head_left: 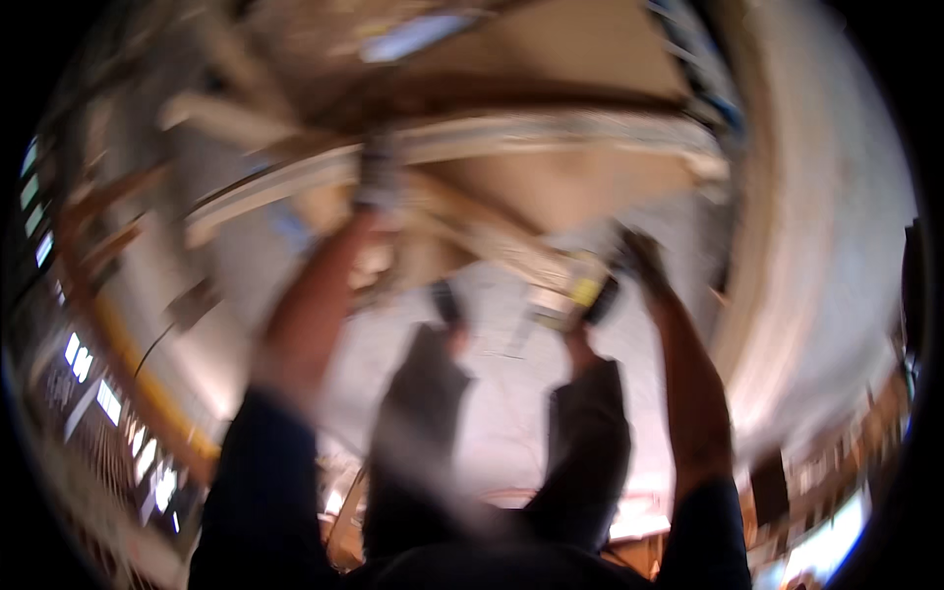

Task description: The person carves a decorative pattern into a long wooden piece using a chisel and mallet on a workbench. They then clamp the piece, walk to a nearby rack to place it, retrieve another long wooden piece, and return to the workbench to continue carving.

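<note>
Motion smears the whole head view. My left hand [381, 172], seemingly in a grey glove, reaches forward to a long pale wooden beam [531, 133] that crosses in front of me. It overlaps the beam, but its fingers are too blurred to read. My right hand [642, 258], dark and perhaps gloved, is lower and to the right, on the near side of the beam. Close to its left is a yellow and black thing [587, 287] by my right shoe [603, 299]; I cannot make out its kind or whether the hand touches it.
A slanting wooden piece [487, 236] runs from the beam toward my feet. Brown sheet panels [580, 54] lie beyond the beam. Loose timber [231, 118] is at the far left. A broad pale curved edge [787, 216] rises along the right. My left shoe [447, 303] stands on grey floor.
</note>
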`<action>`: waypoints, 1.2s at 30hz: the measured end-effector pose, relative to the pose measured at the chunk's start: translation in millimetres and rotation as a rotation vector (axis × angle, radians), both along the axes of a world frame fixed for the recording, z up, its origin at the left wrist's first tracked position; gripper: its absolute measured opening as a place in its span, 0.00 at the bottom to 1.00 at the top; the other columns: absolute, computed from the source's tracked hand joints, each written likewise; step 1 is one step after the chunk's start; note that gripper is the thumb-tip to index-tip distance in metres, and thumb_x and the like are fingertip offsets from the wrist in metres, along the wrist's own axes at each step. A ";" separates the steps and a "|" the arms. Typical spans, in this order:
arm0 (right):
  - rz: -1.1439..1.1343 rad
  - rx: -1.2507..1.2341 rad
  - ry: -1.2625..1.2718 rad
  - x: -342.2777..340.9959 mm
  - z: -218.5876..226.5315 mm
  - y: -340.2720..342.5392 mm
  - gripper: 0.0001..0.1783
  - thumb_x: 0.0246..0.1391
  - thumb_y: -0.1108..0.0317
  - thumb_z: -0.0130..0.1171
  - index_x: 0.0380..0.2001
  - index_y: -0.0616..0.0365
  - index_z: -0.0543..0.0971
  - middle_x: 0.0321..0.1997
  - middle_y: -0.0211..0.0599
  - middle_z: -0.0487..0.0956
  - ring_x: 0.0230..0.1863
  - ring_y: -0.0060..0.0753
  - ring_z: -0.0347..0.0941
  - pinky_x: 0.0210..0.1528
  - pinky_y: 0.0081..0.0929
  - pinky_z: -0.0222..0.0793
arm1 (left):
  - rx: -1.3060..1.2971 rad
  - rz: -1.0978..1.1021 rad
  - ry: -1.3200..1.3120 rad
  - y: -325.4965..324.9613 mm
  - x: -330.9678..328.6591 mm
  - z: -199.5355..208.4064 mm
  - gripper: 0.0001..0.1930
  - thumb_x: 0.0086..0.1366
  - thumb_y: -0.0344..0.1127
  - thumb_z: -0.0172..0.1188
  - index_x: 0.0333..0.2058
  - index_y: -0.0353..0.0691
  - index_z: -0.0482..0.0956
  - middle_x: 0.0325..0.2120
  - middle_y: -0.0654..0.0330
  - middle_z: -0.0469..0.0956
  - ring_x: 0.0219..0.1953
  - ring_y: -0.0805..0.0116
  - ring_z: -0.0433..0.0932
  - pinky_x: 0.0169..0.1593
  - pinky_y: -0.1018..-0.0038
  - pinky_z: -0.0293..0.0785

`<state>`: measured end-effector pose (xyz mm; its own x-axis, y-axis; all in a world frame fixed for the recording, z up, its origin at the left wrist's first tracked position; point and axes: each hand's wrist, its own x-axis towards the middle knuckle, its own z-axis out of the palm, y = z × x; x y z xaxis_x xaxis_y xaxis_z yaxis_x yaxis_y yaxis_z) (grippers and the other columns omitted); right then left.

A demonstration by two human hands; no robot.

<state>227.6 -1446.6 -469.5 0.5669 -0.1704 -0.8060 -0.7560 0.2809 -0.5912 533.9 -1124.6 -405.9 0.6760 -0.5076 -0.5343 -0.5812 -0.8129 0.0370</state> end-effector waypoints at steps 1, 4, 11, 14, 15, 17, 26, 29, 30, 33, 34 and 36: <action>0.029 -0.074 0.091 -58.4 20.0 -10.9 0.24 0.67 0.46 0.57 0.31 0.58 0.78 0.23 0.36 0.80 0.22 0.30 0.79 0.30 0.31 0.77 | -0.035 0.033 0.034 -14.7 -19.0 5.6 0.35 0.64 0.35 0.57 0.70 0.38 0.60 0.67 0.45 0.63 0.67 0.44 0.62 0.71 0.55 0.56; 0.233 -0.222 0.351 -169.1 80.4 -16.5 0.32 0.71 0.45 0.49 0.27 0.64 0.81 0.19 0.40 0.83 0.18 0.30 0.80 0.26 0.32 0.80 | -0.121 0.259 0.135 2.6 -100.6 39.3 0.39 0.63 0.39 0.60 0.71 0.36 0.58 0.69 0.41 0.60 0.71 0.43 0.57 0.74 0.56 0.51; 0.097 0.009 0.883 -391.7 213.6 35.8 0.22 0.69 0.54 0.56 0.31 0.65 0.76 0.19 0.47 0.81 0.16 0.43 0.80 0.18 0.39 0.80 | -0.108 0.872 0.516 129.6 -247.4 177.3 0.37 0.62 0.52 0.65 0.64 0.35 0.71 0.65 0.41 0.69 0.69 0.46 0.65 0.72 0.60 0.60; -0.072 -0.011 0.863 -399.7 309.3 78.7 0.18 0.67 0.57 0.59 0.33 0.64 0.76 0.22 0.49 0.81 0.18 0.48 0.81 0.18 0.45 0.80 | -0.116 1.020 0.540 217.3 -314.9 169.5 0.33 0.62 0.52 0.65 0.59 0.35 0.77 0.58 0.42 0.77 0.62 0.49 0.75 0.65 0.63 0.70; -0.127 0.000 0.863 -406.1 328.2 86.1 0.17 0.67 0.58 0.60 0.34 0.64 0.76 0.23 0.49 0.81 0.18 0.49 0.81 0.18 0.46 0.81 | -0.112 1.058 0.605 228.2 -321.6 185.9 0.31 0.62 0.53 0.64 0.57 0.35 0.79 0.56 0.43 0.79 0.60 0.49 0.77 0.64 0.63 0.72; -0.072 -0.059 0.859 -407.7 363.1 111.7 0.16 0.64 0.59 0.62 0.34 0.65 0.77 0.24 0.48 0.82 0.19 0.48 0.81 0.19 0.46 0.80 | -0.005 0.933 0.569 258.1 -338.8 204.8 0.31 0.61 0.53 0.63 0.57 0.37 0.80 0.55 0.47 0.80 0.60 0.50 0.77 0.64 0.61 0.72; -0.004 -0.147 0.517 -331.6 405.4 136.6 0.16 0.63 0.60 0.63 0.35 0.64 0.78 0.26 0.48 0.84 0.22 0.45 0.83 0.22 0.43 0.81 | -0.102 0.991 0.564 311.4 -358.9 284.6 0.29 0.60 0.52 0.66 0.55 0.40 0.82 0.52 0.47 0.83 0.56 0.51 0.81 0.61 0.62 0.76; -0.178 -0.099 0.446 -318.8 366.3 108.5 0.16 0.65 0.57 0.62 0.36 0.62 0.77 0.25 0.49 0.83 0.20 0.44 0.82 0.19 0.39 0.80 | -0.142 1.092 0.541 320.3 -401.3 286.1 0.28 0.60 0.53 0.67 0.54 0.42 0.83 0.51 0.47 0.84 0.56 0.51 0.81 0.61 0.62 0.76; -0.162 -0.114 0.393 -311.5 361.4 103.9 0.17 0.65 0.56 0.62 0.37 0.62 0.77 0.26 0.49 0.83 0.21 0.44 0.82 0.19 0.38 0.79 | -0.148 1.106 0.536 322.7 -415.6 286.5 0.27 0.60 0.53 0.67 0.54 0.43 0.84 0.51 0.48 0.84 0.56 0.51 0.81 0.61 0.62 0.76; -0.184 -0.106 0.258 -299.1 352.0 100.3 0.17 0.65 0.55 0.62 0.39 0.58 0.75 0.27 0.48 0.82 0.22 0.45 0.82 0.18 0.38 0.76 | -0.155 1.166 0.512 329.3 -468.3 286.1 0.25 0.60 0.54 0.68 0.52 0.46 0.85 0.50 0.49 0.84 0.56 0.52 0.82 0.61 0.63 0.76; -0.202 -0.122 0.241 -296.9 354.2 106.0 0.17 0.65 0.54 0.63 0.39 0.58 0.74 0.26 0.46 0.82 0.22 0.45 0.82 0.17 0.37 0.74 | -0.164 1.167 0.541 333.3 -484.5 284.8 0.25 0.60 0.53 0.68 0.51 0.45 0.85 0.49 0.49 0.85 0.55 0.52 0.82 0.60 0.63 0.76; -0.188 -0.109 0.223 -305.8 367.7 121.6 0.19 0.64 0.54 0.63 0.40 0.61 0.75 0.29 0.46 0.83 0.23 0.42 0.82 0.20 0.35 0.77 | -0.145 1.054 0.472 355.6 -544.6 268.3 0.24 0.61 0.52 0.67 0.51 0.45 0.86 0.47 0.49 0.85 0.54 0.53 0.83 0.57 0.62 0.77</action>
